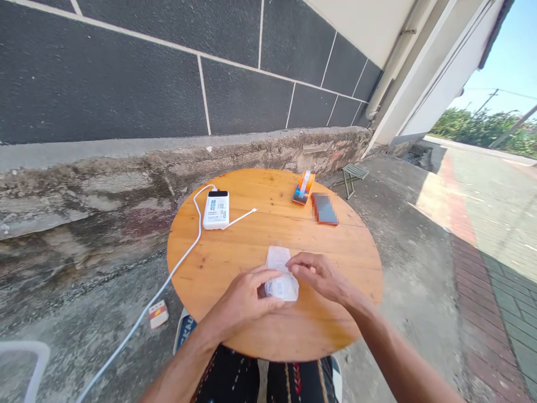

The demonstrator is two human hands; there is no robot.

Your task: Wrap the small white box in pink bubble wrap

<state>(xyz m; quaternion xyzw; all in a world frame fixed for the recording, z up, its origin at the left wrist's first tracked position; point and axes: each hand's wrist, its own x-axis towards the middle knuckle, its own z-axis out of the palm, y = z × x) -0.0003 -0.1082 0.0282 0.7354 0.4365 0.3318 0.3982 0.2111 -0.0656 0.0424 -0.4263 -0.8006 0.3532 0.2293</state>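
A small translucent white plastic packet (282, 286) lies on the round wooden table (268, 336), near its front. My left hand (247, 294) is closed on the packet's left side, thumb below and fingers above. From the right, my right hand (316, 273) reaches to the packet's upper right edge, its thumb and index finger bent close together at the plastic. Whatever is between those fingertips is too small to make out. The upper part of the packet lies flat and looks empty, while something bulges in the lower part.
A white power bank (216, 211) with a white cable stands at the table's back left. An orange tape dispenser (304, 187) and a phone (324, 209) lie at the back right. Beyond are a folding stool (353, 173) and a tiled wall (126, 78).
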